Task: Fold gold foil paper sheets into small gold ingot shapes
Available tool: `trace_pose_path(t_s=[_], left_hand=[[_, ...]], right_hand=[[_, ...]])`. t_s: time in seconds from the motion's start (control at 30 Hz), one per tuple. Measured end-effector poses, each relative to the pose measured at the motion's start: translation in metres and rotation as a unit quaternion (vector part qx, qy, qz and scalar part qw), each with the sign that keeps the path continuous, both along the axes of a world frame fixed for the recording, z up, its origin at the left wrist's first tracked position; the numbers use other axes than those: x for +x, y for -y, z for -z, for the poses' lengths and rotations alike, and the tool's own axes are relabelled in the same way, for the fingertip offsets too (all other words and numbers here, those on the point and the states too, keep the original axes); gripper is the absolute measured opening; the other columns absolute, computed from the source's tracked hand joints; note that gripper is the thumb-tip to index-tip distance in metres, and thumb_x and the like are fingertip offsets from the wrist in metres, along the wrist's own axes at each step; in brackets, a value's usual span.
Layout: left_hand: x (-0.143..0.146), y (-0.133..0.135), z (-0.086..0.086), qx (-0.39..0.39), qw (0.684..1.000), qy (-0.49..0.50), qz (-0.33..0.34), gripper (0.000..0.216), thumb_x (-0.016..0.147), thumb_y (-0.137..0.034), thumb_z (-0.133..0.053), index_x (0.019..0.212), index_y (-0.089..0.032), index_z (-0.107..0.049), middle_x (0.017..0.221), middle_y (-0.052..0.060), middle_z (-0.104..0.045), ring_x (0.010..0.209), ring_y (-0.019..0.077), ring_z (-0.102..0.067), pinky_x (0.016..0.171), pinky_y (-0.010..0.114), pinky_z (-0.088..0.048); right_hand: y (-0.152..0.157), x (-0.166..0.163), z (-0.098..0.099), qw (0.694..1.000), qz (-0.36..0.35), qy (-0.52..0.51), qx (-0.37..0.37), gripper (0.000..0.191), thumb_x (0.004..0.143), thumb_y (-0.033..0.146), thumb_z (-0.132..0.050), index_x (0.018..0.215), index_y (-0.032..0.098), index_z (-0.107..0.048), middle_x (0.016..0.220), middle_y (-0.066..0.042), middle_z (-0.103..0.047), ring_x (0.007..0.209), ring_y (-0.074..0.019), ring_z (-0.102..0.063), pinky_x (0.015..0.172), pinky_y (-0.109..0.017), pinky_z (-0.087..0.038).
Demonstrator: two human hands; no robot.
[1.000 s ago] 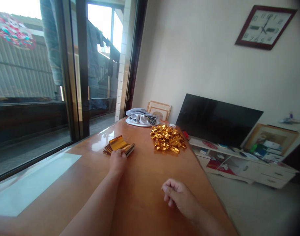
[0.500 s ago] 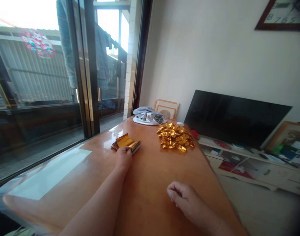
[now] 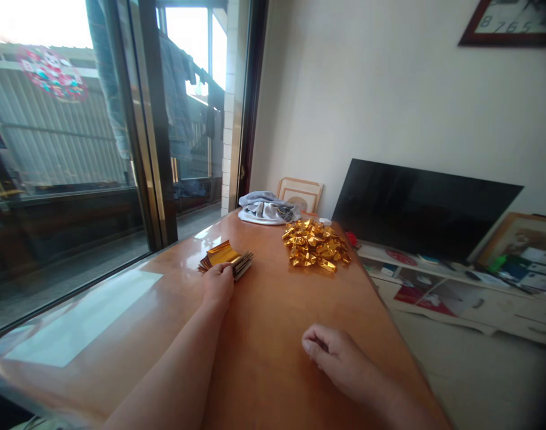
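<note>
On the table (image 3: 273, 334), left hand (image 3: 218, 283) touches gold paper stack (image 3: 225, 258)

Flat stack of gold foil sheets (image 3: 226, 258)

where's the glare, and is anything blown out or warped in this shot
Head view: sky through the window is blown out; a sun patch glares on the glossy table; the gold paper stack and foil pile glint; right corners vignette dark; wide lens slants the door frame.
</note>
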State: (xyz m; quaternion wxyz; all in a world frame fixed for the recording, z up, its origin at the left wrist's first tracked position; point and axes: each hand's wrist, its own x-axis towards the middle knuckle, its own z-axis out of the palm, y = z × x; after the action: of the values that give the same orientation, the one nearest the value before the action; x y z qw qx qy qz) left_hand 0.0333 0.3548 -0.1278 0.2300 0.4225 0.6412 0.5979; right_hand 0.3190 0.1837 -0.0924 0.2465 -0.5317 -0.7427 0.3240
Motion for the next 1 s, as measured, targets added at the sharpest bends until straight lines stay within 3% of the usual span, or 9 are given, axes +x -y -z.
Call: trace_pose_path(t_s=[0.13, 0.33, 0.6, 0.7, 0.87, 1.0], left_hand=[[-0.001, 0.001, -0.004, 0.006, 1.0, 0.023, -0.012, 0.031, 0.076, -0.035, -0.062, 0.093, -0.013, -0.076, 0.079, 0.01, -0.075, 0.07, 0.023, -0.069, 0.063, 0.031, -0.053], [0.0, 0.012, -0.019, 0.016, 1.0, 0.023, -0.009, 0.031, 0.079, -0.036, -0.059, 0.096, -0.014, -0.073, 0.07, 0.006, -0.072, 0.065, 0.0205, -0.067, 0.061, 0.029, -0.051], [0.018, 0.028, -0.036, 0.069, 0.997, -0.023, 0.036, 0.034, 0.085, -0.047, -0.058, 0.098, -0.018, -0.07, 0.08, 0.004, -0.072, 0.075, 0.0202, -0.066, 0.068, 0.028, -0.049], [0.033, 0.042, -0.042, 0.102, 0.987, -0.06, 0.112, 0.029, 0.085, -0.046, -0.061, 0.091, -0.019, -0.069, 0.081, 0.003, -0.071, 0.077, 0.0194, -0.064, 0.069, 0.026, -0.047], [0.062, 0.068, -0.046, 0.153, 0.943, -0.148, 0.256, 0.026, 0.087, -0.044, -0.061, 0.083, -0.019, -0.067, 0.078, 0.003, -0.065, 0.074, 0.0172, -0.059, 0.068, 0.026, -0.045], [0.078, 0.079, -0.04, 0.124, 0.902, -0.138, 0.39, 0.025, 0.084, -0.042, -0.065, 0.072, -0.019, -0.066, 0.073, 0.002, -0.063, 0.069, 0.0164, -0.056, 0.066, 0.026, -0.044]], right_hand=[[-0.001, 0.001, -0.001, 1.0, -0.001, 0.015, 0.016, 0.021, 0.094, 0.033, -0.051, 0.083, 0.019, -0.062, 0.076, 0.001, -0.062, 0.071, -0.015, -0.056, 0.062, -0.024, -0.038], [-0.001, 0.002, -0.002, 1.0, -0.001, 0.011, 0.028, 0.02, 0.093, 0.033, -0.051, 0.082, 0.02, -0.063, 0.076, 0.0, -0.064, 0.072, -0.0162, -0.057, 0.063, -0.025, -0.039], [-0.007, 0.006, -0.002, 0.998, 0.018, 0.001, 0.068, 0.023, 0.093, 0.034, -0.051, 0.079, 0.02, -0.063, 0.072, 0.001, -0.062, 0.068, -0.0153, -0.055, 0.061, -0.025, -0.036], [-0.011, 0.01, -0.002, 0.996, 0.041, 0.004, 0.084, 0.024, 0.093, 0.035, -0.051, 0.077, 0.02, -0.061, 0.07, 0.002, -0.061, 0.066, -0.0146, -0.055, 0.06, -0.024, -0.034], [-0.016, 0.021, -0.004, 0.985, 0.113, 0.04, 0.123, 0.024, 0.092, 0.033, -0.051, 0.072, 0.02, -0.056, 0.067, 0.002, -0.06, 0.063, -0.014, -0.053, 0.057, -0.024, -0.029], [-0.021, 0.03, -0.005, 0.971, 0.171, 0.087, 0.144, 0.02, 0.089, 0.027, -0.052, 0.07, 0.02, -0.057, 0.066, 0.0, -0.063, 0.063, -0.0145, -0.053, 0.057, -0.026, -0.025]])
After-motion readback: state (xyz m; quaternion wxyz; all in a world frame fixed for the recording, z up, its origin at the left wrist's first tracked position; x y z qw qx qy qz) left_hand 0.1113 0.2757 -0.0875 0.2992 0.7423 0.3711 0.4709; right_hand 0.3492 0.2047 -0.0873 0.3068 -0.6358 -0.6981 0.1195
